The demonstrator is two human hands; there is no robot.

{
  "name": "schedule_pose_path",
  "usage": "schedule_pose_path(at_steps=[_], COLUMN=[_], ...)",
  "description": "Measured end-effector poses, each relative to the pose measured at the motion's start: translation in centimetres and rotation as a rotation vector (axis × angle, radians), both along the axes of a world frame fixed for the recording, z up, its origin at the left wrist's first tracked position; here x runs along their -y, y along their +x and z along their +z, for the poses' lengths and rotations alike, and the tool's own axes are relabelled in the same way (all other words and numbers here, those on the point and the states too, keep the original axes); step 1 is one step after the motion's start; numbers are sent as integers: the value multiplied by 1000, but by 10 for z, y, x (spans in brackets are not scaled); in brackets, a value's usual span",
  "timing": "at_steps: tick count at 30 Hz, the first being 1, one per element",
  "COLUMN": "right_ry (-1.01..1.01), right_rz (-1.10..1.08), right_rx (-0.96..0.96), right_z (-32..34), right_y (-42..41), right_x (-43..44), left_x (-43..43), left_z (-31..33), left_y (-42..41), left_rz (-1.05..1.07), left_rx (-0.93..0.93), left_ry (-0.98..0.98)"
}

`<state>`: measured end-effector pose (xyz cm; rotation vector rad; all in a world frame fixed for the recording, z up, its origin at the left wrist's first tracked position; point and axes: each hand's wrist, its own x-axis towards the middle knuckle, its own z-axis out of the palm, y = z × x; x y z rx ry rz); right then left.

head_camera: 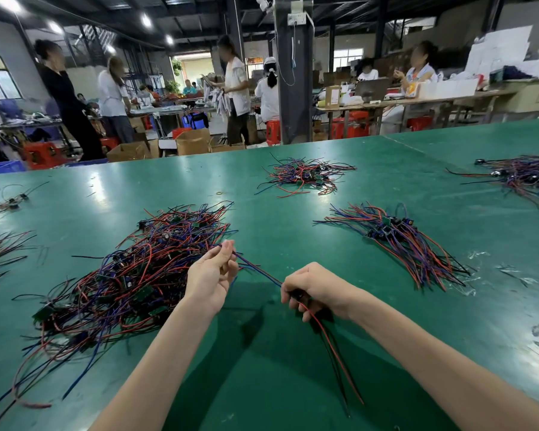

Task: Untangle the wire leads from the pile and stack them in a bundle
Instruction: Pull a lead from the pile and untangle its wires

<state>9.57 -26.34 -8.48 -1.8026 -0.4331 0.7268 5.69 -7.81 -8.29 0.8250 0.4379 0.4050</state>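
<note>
Drawing one lead [259, 269] free of the tangled pile [128, 275] appears to be the step in hand, and it is best done slowly. The left hand [212, 275] is raised at the pile's right edge, with thumb and fingertips [229, 247] pinched on the lead's blue and purple strands, which are stretched taut across to the right hand [311, 287]. That hand is curled tight round what looks like the lead's dark component, though the part is mostly hidden by the fingers. Red and black tails [332, 351] trail from under it toward the near edge of the green table [293, 213]. The far ends of the pinched strands seem to be caught among other wires, so a sharp tug is to be avoided: neighbouring leads would likely be dragged along and knots tightened. The strands are better slid through the pinch while the lead is lifted up and away from the heap, and any snagged loop should be eased off by the left hand. Once freed, the lead would be laid on the sorted bundle [399, 244], well to the right of the pile, with its component end matched to those already lined up there.
</note>
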Motion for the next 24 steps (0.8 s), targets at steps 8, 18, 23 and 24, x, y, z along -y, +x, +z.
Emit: schedule_pose_path(at_steps=[8,18,23,24], right_ry=[4,82,59,44], right_rz=[69,182,82,77], right_rx=[50,73,79,94], right_z=[-2,2,4,4], right_y=[3,-7,-7,-7], right_x=[2,-1,-1,-2], left_x=[1,2,5,6], left_z=[7,10,10,8], left_y=[-4,-8,-8,-8], left_rz=[-60,112,135,150], left_rx=[19,65,95,95], left_ry=[-112,53,106,130])
